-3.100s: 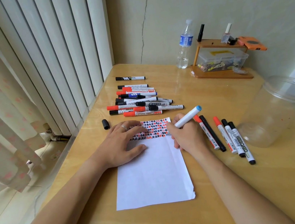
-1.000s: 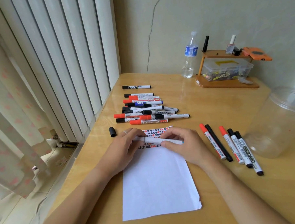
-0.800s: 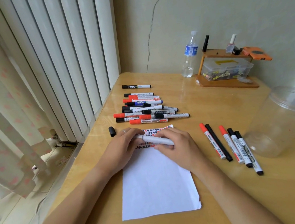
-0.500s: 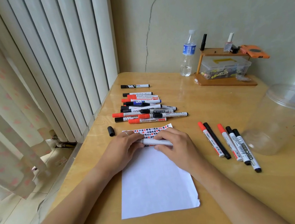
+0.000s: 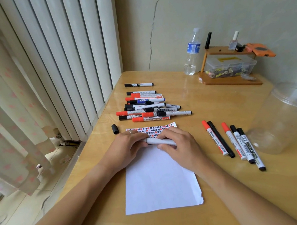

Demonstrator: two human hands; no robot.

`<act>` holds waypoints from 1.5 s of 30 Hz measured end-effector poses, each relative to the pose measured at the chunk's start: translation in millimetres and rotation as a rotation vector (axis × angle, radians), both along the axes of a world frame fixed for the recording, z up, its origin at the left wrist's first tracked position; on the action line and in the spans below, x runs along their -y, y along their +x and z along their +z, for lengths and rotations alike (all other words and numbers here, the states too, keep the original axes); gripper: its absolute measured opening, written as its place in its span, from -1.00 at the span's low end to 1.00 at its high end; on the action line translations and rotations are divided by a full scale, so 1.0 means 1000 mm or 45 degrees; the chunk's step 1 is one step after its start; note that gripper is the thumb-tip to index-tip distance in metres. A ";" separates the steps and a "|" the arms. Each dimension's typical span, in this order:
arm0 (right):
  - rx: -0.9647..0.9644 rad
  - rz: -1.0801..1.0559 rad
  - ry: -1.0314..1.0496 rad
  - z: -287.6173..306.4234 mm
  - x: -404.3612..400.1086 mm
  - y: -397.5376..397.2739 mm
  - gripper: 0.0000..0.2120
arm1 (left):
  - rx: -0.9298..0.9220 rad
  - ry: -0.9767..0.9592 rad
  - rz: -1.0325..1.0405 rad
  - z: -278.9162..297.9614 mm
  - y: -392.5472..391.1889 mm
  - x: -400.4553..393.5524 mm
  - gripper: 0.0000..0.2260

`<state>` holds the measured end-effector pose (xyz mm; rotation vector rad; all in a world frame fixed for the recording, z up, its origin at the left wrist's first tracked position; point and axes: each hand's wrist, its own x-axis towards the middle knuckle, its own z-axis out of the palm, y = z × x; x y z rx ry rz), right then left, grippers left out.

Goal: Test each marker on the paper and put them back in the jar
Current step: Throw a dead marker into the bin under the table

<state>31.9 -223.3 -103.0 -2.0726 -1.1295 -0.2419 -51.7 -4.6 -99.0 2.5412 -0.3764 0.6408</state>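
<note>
A white marker (image 5: 159, 141) lies level across the top of the white paper (image 5: 159, 185), held at both ends. My left hand (image 5: 128, 149) grips its left end and my right hand (image 5: 179, 146) grips its right end. Red and black test marks fill the paper's top strip (image 5: 152, 129). A pile of several markers (image 5: 149, 108) lies beyond the paper. Several more markers (image 5: 232, 142) lie in a row to the right. The clear plastic jar (image 5: 285, 117) lies on its side at the far right.
A loose black cap (image 5: 115, 129) sits left of the paper. One black marker (image 5: 138, 85) lies apart at the back. A water bottle (image 5: 192, 52) and a wooden shelf (image 5: 229, 68) with a plastic box stand against the wall. The table's left edge runs along a radiator.
My right hand stopped writing and laid the marker level. My left hand left the paper and took the marker's left end. Both hands have since stayed close together on it.
</note>
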 end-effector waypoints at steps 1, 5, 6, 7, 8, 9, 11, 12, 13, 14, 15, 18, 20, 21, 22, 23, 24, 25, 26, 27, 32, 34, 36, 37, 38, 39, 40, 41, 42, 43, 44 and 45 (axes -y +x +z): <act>0.009 -0.002 -0.006 0.001 0.000 0.000 -0.89 | -0.002 0.001 -0.007 0.000 0.000 0.000 -0.86; 0.069 -0.033 -0.044 0.002 -0.001 -0.002 -0.89 | -0.013 -0.009 -0.010 -0.001 -0.001 -0.003 -0.83; 0.078 -0.040 -0.049 0.003 -0.001 -0.003 -0.88 | -0.019 -0.012 -0.010 -0.002 -0.001 -0.003 -0.82; 0.083 -0.046 -0.054 0.003 -0.001 -0.004 -0.88 | -0.023 -0.012 -0.012 -0.002 -0.001 -0.003 -0.81; 0.087 -0.051 -0.061 0.004 -0.001 -0.004 -0.89 | -0.024 -0.011 -0.012 -0.002 -0.001 -0.003 -0.78; 0.091 -0.056 -0.067 0.005 -0.001 -0.005 -0.89 | -0.026 -0.010 -0.013 -0.001 -0.001 -0.003 -0.75; 0.093 -0.059 -0.075 0.005 -0.001 -0.006 -0.89 | -0.030 -0.009 -0.015 -0.001 -0.001 -0.002 -0.69; 0.093 -0.059 -0.077 0.006 0.000 -0.006 -0.90 | -0.029 -0.008 -0.017 -0.002 -0.001 -0.002 -0.68; 0.092 -0.059 -0.080 0.006 0.000 -0.007 -0.90 | -0.023 -0.007 -0.018 -0.002 -0.001 -0.002 -0.67; 0.090 -0.058 -0.081 0.006 0.000 -0.007 -0.89 | -0.015 -0.006 -0.016 -0.003 -0.001 -0.003 -0.67; 0.088 -0.057 -0.082 0.006 0.000 -0.007 -0.89 | -0.006 0.000 -0.013 -0.004 -0.001 -0.003 -0.68; 0.084 -0.058 -0.088 0.006 0.000 -0.007 -0.88 | 0.021 0.027 -0.009 -0.006 0.000 -0.002 -0.79; 0.076 -0.055 -0.092 0.006 0.000 -0.007 -0.87 | 0.030 0.034 -0.016 -0.006 0.000 -0.002 -0.81; 0.070 -0.054 -0.092 0.005 0.000 -0.008 -0.86 | 0.028 0.032 -0.018 -0.006 -0.001 -0.002 -0.79; 0.065 -0.055 -0.093 0.005 0.000 -0.008 -0.85 | 0.027 0.029 -0.022 -0.006 -0.001 -0.002 -0.77; 0.064 -0.057 -0.094 0.005 0.000 -0.008 -0.85 | 0.028 0.025 -0.027 -0.006 0.000 -0.002 -0.78; 0.068 -0.061 -0.094 0.005 -0.001 -0.009 -0.85 | 0.027 0.023 -0.032 -0.007 0.000 -0.003 -0.81; 0.080 -0.068 -0.098 0.005 -0.001 -0.009 -0.84 | 0.027 0.021 -0.039 -0.007 0.000 -0.003 -0.83; 0.103 -0.077 -0.103 0.005 -0.001 -0.009 -0.83 | 0.029 0.016 -0.047 -0.006 0.000 -0.003 -0.85; 0.133 -0.088 -0.111 0.005 -0.001 -0.009 -0.83 | 0.032 0.011 -0.053 -0.006 0.000 -0.002 -0.85; 0.297 -0.123 -0.141 0.005 -0.002 -0.010 -0.83 | 0.013 -0.053 -0.084 -0.003 -0.001 -0.002 -0.73; 0.366 -0.140 -0.138 0.005 -0.003 -0.010 -0.82 | 0.005 -0.063 -0.097 -0.001 -0.001 -0.002 -0.73; 0.358 -0.136 -0.132 0.005 -0.003 -0.010 -0.81 | 0.023 -0.062 -0.104 -0.001 -0.001 -0.001 -0.77; 0.321 -0.123 -0.130 0.005 -0.003 -0.010 -0.82 | 0.032 -0.053 -0.100 -0.002 0.000 -0.001 -0.79; 0.272 -0.105 -0.131 0.005 -0.003 -0.010 -0.82 | 0.035 -0.044 -0.092 -0.002 0.000 -0.002 -0.81; 0.230 -0.091 -0.135 0.005 -0.002 -0.010 -0.80 | 0.034 -0.034 -0.084 -0.003 0.000 -0.003 -0.82; 0.204 -0.088 -0.139 0.004 -0.002 -0.010 -0.79 | 0.037 -0.021 -0.076 -0.004 0.001 -0.003 -0.83; 0.193 -0.091 -0.144 0.003 -0.002 -0.011 -0.77 | 0.039 -0.007 -0.069 -0.006 0.001 -0.003 -0.84; 0.187 -0.098 -0.150 0.003 -0.002 -0.012 -0.77 | 0.043 0.003 -0.065 -0.007 0.000 -0.003 -0.85; 0.181 -0.105 -0.154 0.002 -0.002 -0.012 -0.76 | 0.048 0.007 -0.067 -0.007 0.000 -0.002 -0.86; 0.171 -0.110 -0.151 0.002 -0.001 -0.012 -0.76 | 0.054 0.008 -0.071 -0.007 0.000 -0.002 -0.85; 0.158 -0.113 -0.142 0.002 -0.001 -0.012 -0.76 | 0.061 0.007 -0.072 -0.006 -0.001 -0.001 -0.85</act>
